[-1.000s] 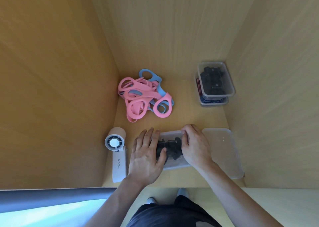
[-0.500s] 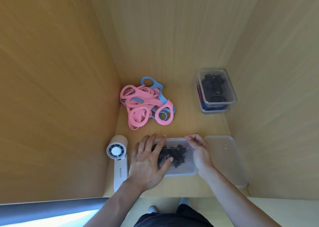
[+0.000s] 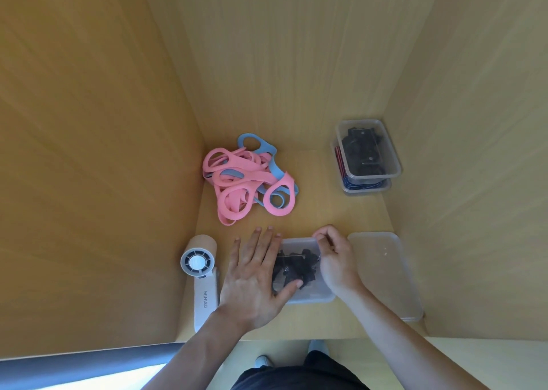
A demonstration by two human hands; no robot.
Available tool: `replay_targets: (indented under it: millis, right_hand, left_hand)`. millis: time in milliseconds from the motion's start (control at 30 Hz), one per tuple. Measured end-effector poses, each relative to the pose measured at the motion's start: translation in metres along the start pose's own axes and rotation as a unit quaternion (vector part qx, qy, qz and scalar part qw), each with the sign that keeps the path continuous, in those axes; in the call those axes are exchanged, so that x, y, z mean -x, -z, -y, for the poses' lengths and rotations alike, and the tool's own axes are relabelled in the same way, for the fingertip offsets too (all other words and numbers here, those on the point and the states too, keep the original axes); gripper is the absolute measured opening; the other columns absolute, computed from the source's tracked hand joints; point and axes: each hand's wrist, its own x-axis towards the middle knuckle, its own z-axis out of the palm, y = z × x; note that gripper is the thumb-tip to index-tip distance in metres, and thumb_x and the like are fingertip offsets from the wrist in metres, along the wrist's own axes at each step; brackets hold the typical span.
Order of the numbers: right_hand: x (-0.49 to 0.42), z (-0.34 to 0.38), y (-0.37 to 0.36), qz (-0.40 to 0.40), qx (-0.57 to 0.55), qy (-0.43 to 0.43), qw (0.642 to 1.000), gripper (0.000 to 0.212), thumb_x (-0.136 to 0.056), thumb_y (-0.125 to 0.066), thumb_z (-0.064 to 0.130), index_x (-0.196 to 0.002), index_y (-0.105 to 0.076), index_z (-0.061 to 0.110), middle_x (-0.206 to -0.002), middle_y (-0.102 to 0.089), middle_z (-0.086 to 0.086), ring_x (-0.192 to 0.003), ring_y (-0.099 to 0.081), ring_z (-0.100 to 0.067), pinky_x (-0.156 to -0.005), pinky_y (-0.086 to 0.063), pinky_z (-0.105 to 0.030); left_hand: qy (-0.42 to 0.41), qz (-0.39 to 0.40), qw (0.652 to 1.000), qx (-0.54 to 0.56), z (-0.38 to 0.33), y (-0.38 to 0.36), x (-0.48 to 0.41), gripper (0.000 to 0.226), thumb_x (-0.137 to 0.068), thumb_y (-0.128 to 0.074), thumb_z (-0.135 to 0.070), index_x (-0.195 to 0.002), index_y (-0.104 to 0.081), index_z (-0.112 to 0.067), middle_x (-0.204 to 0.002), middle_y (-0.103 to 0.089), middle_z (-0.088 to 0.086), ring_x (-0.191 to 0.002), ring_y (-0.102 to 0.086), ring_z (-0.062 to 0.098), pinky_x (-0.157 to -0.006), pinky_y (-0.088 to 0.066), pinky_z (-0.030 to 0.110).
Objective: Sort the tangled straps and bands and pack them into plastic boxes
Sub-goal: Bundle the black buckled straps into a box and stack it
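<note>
A clear plastic box (image 3: pixel 311 296) holding black straps (image 3: pixel 296 268) sits near the front edge of the wooden surface. My left hand (image 3: pixel 255 280) lies flat over the box's left side, fingers spread, its thumb pressing on the straps. My right hand (image 3: pixel 335 259) curls at the box's right rim, fingertips pinched at the far corner; what they pinch is unclear. A tangle of pink and blue bands (image 3: pixel 249 182) lies further back, by the left wall. The box's clear lid (image 3: pixel 385 274) rests flat to the right.
Two stacked clear boxes (image 3: pixel 367 155) with black and red-blue straps stand at the back right. A white handheld fan (image 3: pixel 201 277) lies left of my left hand. Wooden walls enclose the surface on three sides.
My right hand has drawn off the straps to the box's far right corner and curled its fingers. My left hand stays pressed on the box. The camera has tilted slightly.
</note>
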Motion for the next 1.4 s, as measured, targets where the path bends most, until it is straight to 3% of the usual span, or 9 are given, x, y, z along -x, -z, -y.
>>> replay_targets:
  millis: [233,400,500,667,767,900,1200,1400]
  right_hand:
    - [-0.004,0.002,0.001,0.018,-0.118,-0.136,0.984,0.030,-0.101,-0.053,0.012,-0.074,-0.060,0.024,-0.074,-0.062,0.005,-0.076,-0.054,-0.016,-0.072,-0.040,-0.033]
    - [0.000,0.004,0.001,0.021,-0.087,-0.079,0.993,0.024,-0.103,-0.049,0.009,-0.083,-0.060,0.017,-0.079,-0.062,0.006,-0.076,-0.053,-0.009,-0.073,-0.041,-0.032]
    - [0.000,0.001,0.000,0.019,-0.076,-0.074,0.994,0.026,-0.104,-0.049,0.011,-0.083,-0.061,0.020,-0.078,-0.062,0.013,-0.075,-0.054,-0.005,-0.072,-0.042,-0.028]
    - [0.000,0.000,-0.002,0.015,-0.026,-0.072,0.997,0.028,-0.104,-0.049,0.014,-0.083,-0.061,0.028,-0.086,-0.065,0.007,-0.083,-0.059,-0.010,-0.075,-0.044,-0.027]
    - [0.002,0.005,0.000,-0.013,0.066,0.012,0.998,0.022,-0.098,-0.053,0.007,-0.087,-0.064,0.022,-0.093,-0.062,0.007,-0.088,-0.060,-0.008,-0.079,-0.044,-0.023]
    - [0.007,0.014,0.005,-0.028,0.204,0.127,0.970,0.018,-0.088,-0.055,0.000,-0.091,-0.069,0.010,-0.098,-0.055,0.000,-0.091,-0.059,-0.021,-0.084,-0.049,-0.031]
    - [0.015,0.032,0.011,-0.008,0.233,0.106,0.967,0.019,-0.090,-0.055,-0.001,-0.094,-0.071,0.010,-0.100,-0.055,-0.001,-0.098,-0.056,-0.021,-0.090,-0.048,-0.031]
    - [0.013,0.034,0.019,0.023,0.215,0.084,0.973,0.019,-0.092,-0.056,-0.001,-0.096,-0.071,0.010,-0.103,-0.055,0.002,-0.101,-0.056,-0.016,-0.092,-0.049,-0.032]
  left_hand:
    - [-0.009,0.008,1.000,0.004,0.001,0.003,-0.005,0.113,-0.074,-0.019,-0.097,-0.158,-0.026,-0.021,-0.161,-0.031,0.003,-0.151,-0.022,0.029,-0.123,-0.015,0.058]
    - [-0.024,-0.009,1.000,0.002,-0.001,0.002,-0.004,0.109,-0.076,-0.031,-0.095,-0.152,-0.038,-0.017,-0.148,-0.045,0.003,-0.141,-0.036,0.031,-0.121,-0.019,0.059]
    - [-0.026,-0.018,0.999,-0.003,-0.001,0.001,-0.004,0.109,-0.077,-0.032,-0.095,-0.152,-0.038,-0.015,-0.148,-0.045,0.004,-0.141,-0.037,0.030,-0.122,-0.019,0.055]
    - [-0.026,-0.004,1.000,-0.005,0.001,0.003,-0.003,0.120,-0.071,-0.031,-0.099,-0.156,-0.032,-0.013,-0.156,-0.039,0.005,-0.145,-0.032,0.030,-0.122,-0.020,0.053]
    - [-0.030,-0.002,1.000,-0.001,0.001,0.005,-0.002,0.130,-0.063,-0.038,-0.101,-0.157,-0.028,-0.012,-0.160,-0.032,0.006,-0.148,-0.028,0.030,-0.122,-0.019,0.054]
    - [-0.030,-0.033,0.999,0.020,-0.002,0.005,-0.001,0.127,-0.059,-0.054,-0.094,-0.151,-0.040,-0.007,-0.154,-0.041,0.010,-0.143,-0.037,0.031,-0.117,-0.030,0.057]
    - [-0.035,-0.061,0.997,0.019,-0.005,0.004,0.000,0.125,-0.052,-0.057,-0.095,-0.142,-0.048,-0.008,-0.136,-0.051,0.005,-0.127,-0.049,0.029,-0.110,-0.037,0.056]
    - [-0.033,-0.004,0.999,0.012,-0.003,0.008,-0.001,0.139,-0.048,-0.050,-0.101,-0.154,-0.028,-0.015,-0.150,-0.033,0.002,-0.140,-0.032,0.025,-0.121,-0.019,0.054]
